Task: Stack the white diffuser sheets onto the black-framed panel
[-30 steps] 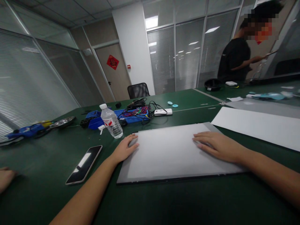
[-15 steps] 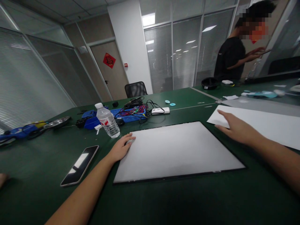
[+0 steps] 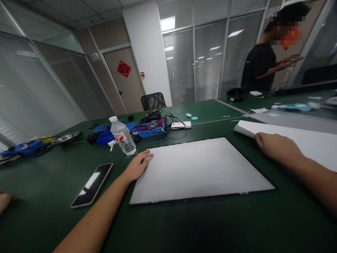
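A flat white panel with a thin dark frame (image 3: 200,168) lies on the green table (image 3: 184,225) in front of me. My left hand (image 3: 137,166) rests open on its near left corner, fingers flat. My right hand (image 3: 276,146) is off to the right, fingers curled on the edge of a large white sheet (image 3: 297,144) whose left corner is lifted and curling.
A phone (image 3: 92,184) lies left of my left arm. A water bottle (image 3: 122,136), a blue tray with wires (image 3: 147,126) and a white device (image 3: 181,124) stand behind the panel. A person in black (image 3: 259,66) stands at the far right. Another hand (image 3: 4,202) shows at the left edge.
My right hand left the panel, moved right to the white sheet, and now grips its edge, lifting the corner. My left hand has stayed on the panel.
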`<action>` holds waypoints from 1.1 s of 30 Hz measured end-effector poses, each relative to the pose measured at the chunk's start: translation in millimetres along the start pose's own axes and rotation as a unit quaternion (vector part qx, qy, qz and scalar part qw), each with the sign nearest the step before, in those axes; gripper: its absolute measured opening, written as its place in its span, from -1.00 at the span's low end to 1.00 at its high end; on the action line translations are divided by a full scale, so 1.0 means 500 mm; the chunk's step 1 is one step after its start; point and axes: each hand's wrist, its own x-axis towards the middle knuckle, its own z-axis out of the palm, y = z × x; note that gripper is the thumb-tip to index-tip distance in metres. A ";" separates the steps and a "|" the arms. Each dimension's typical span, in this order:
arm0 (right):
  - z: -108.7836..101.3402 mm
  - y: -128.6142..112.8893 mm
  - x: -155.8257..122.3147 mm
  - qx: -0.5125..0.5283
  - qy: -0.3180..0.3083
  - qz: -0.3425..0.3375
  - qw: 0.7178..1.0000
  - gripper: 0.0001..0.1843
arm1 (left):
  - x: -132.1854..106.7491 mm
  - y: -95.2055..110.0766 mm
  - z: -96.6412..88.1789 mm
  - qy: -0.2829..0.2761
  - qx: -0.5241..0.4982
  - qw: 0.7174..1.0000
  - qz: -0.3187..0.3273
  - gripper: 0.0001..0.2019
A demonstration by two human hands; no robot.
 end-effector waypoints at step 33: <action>-0.016 -0.184 -0.096 0.058 0.023 -0.294 0.954 -0.38 | 0.004 -0.004 0.007 0.008 0.016 1.000 0.006 -0.36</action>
